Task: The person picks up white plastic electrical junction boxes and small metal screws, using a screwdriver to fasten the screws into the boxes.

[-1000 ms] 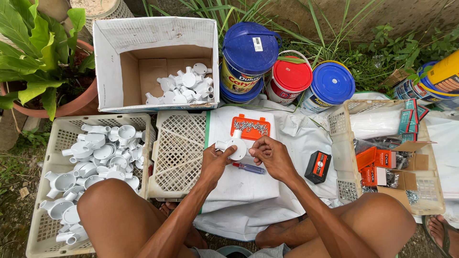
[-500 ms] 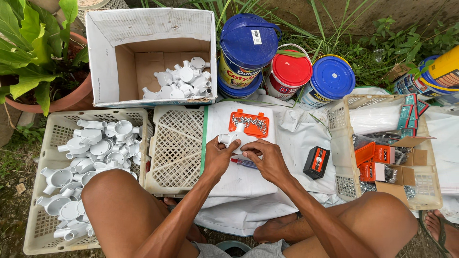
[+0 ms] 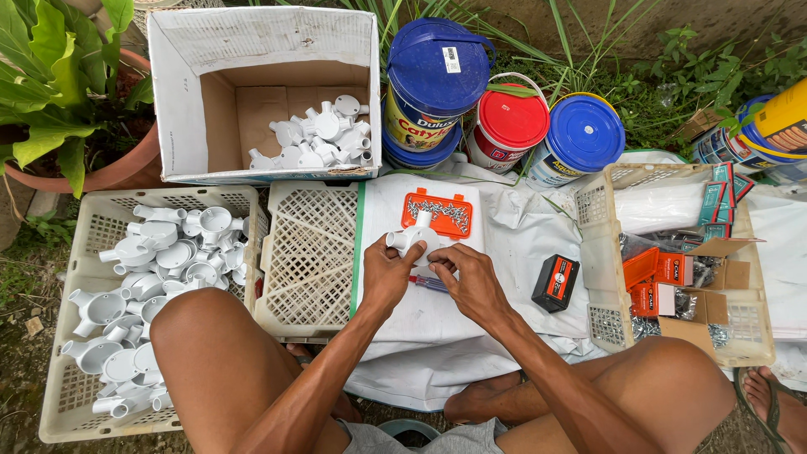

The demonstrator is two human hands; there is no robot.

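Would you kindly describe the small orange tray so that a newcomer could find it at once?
Start at the white sheet spread before the seated person. Just beyond both hands lies the orange tray, shallow and rectangular, filled with small silvery screws. Nothing else orange lies open on the sheet; the orange boxes sit in the right-hand crate.

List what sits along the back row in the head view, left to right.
Potted plant → cardboard box of white fittings → blue-lidded paint bucket → red-lidded bucket → smaller blue-lidded bucket.

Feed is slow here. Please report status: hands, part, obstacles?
Left hand and right hand both grip white fitting. Screwdriver lies under hands. Orange screw tray just beyond.
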